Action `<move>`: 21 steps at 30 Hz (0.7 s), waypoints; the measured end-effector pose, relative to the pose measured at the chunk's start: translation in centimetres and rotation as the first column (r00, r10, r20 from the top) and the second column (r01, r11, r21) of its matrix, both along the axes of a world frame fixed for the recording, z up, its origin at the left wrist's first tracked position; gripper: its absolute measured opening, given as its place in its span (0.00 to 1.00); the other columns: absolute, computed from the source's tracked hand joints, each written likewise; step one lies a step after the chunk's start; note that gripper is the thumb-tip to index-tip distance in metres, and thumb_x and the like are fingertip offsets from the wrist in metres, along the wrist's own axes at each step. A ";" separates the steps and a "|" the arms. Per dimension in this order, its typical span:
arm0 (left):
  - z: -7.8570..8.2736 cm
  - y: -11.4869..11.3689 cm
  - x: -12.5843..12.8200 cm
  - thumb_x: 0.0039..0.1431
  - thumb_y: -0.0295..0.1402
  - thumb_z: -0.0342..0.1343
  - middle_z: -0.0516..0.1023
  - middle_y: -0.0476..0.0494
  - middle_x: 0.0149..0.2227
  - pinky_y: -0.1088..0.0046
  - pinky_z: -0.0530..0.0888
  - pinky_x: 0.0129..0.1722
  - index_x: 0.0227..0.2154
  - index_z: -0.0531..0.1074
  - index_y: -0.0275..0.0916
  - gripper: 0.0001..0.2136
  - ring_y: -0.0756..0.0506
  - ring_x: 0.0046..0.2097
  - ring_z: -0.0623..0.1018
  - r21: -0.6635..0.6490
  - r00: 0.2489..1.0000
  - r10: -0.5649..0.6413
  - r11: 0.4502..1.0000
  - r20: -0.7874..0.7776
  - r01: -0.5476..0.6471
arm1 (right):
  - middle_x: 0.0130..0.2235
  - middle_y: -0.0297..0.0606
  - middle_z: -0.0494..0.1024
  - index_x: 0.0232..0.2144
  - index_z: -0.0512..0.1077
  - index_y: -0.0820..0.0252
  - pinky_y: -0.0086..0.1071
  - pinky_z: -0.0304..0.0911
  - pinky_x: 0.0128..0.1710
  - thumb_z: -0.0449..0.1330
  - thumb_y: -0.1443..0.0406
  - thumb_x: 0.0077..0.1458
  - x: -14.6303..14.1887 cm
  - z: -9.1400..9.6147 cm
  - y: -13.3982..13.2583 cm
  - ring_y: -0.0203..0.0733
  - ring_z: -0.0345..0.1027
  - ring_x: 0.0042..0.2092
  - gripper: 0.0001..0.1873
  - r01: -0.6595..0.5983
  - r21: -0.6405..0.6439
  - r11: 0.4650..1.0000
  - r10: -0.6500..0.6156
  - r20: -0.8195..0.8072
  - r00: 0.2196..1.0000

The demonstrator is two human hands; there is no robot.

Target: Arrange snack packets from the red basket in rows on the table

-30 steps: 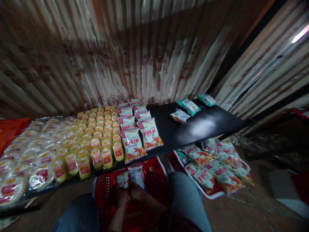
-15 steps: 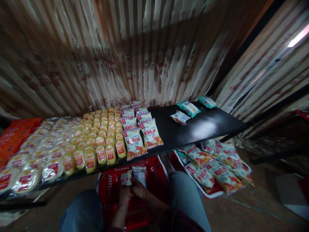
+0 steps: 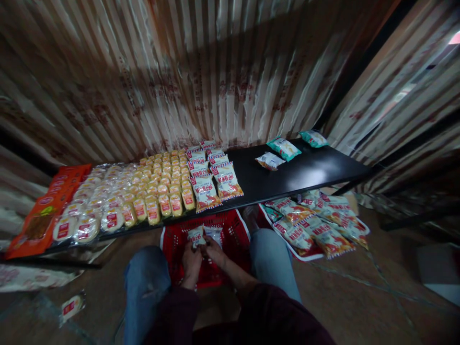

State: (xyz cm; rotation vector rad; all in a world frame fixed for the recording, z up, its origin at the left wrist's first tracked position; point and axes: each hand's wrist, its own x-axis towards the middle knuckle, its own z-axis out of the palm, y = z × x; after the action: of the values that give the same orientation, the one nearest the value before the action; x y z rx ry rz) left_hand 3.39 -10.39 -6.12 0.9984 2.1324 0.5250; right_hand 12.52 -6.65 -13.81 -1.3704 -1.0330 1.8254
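Note:
Between my knees, over a red plastic basket [image 3: 233, 230], both hands are closed on one small snack bag [image 3: 196, 235] with red lettering. My left hand [image 3: 191, 261] grips its lower left side, and my right hand [image 3: 214, 251] has its fingers on the lower right. Another bag, pale and silvery [image 3: 215, 234], lies in the basket just behind my right hand. On the black shelf [image 3: 251, 191] above, two columns of matching snack bags [image 3: 205, 191] stand beside rows of wrapped yellow cakes [image 3: 164, 203].
Round wrapped cakes [image 3: 86, 226] and orange packets [image 3: 50, 211] fill the shelf's left end. Green bags [image 3: 283, 148] and a white bag [image 3: 270, 161] lie toward its right. A second basket [image 3: 312, 256] heaped with snack bags stands right of my knee. One wrapped cake [image 3: 71, 308] lies on the floor.
The view has shifted, so the shelf's left end and the floor there show more. Both hands still hold the snack bag, whose printed front now faces up more clearly.

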 end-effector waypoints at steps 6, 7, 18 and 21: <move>1.6 -1.9 0.2 0.58 0.28 0.48 0.73 0.35 0.53 0.74 0.68 0.53 0.51 0.67 0.33 0.18 0.47 0.54 0.73 0.111 0.996 -0.009 0.994 -0.093 0.020 | 0.34 0.35 0.77 0.39 0.68 0.59 0.37 0.67 0.42 0.67 0.57 0.33 0.3 3.4 -1.9 0.43 0.73 0.36 0.28 0.201 -0.039 0.979 -0.205 -0.145 0.968; 1.6 -2.3 0.3 0.58 0.28 0.48 0.73 0.36 0.53 0.74 0.68 0.53 0.51 0.67 0.33 0.18 0.47 0.54 0.73 0.144 0.996 -0.007 0.989 -0.091 0.020 | 0.34 0.35 0.78 0.39 0.68 0.59 0.38 0.67 0.42 0.67 0.56 0.33 0.4 4.0 -2.3 0.44 0.73 0.38 0.28 0.215 -0.022 0.976 -0.216 -0.162 0.963; 3.4 -4.5 1.2 0.54 0.26 0.51 0.73 0.35 0.48 0.67 0.68 0.54 0.48 0.69 0.34 0.17 0.44 0.50 0.74 0.424 0.997 0.079 0.902 0.017 -0.079 | 0.32 0.33 0.79 0.36 0.72 0.55 0.35 0.67 0.37 0.72 0.56 0.30 2.2 8.6 -4.4 0.41 0.73 0.33 0.27 0.310 -0.001 0.951 -0.295 -0.311 0.903; 3.5 -4.6 1.1 0.54 0.27 0.52 0.72 0.35 0.48 0.66 0.68 0.53 0.48 0.69 0.34 0.18 0.43 0.49 0.74 0.426 0.996 0.082 0.900 0.036 -0.089 | 0.33 0.34 0.79 0.37 0.73 0.55 0.33 0.67 0.36 0.72 0.57 0.30 2.6 8.9 -4.6 0.40 0.73 0.33 0.27 0.317 -0.006 0.948 -0.302 -0.327 0.895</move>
State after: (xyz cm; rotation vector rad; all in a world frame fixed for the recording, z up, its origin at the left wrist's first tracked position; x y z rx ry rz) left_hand 4.48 -15.00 -2.63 1.1288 2.0964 1.0774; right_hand 15.10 -11.27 -4.88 -1.0847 -0.6397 1.6992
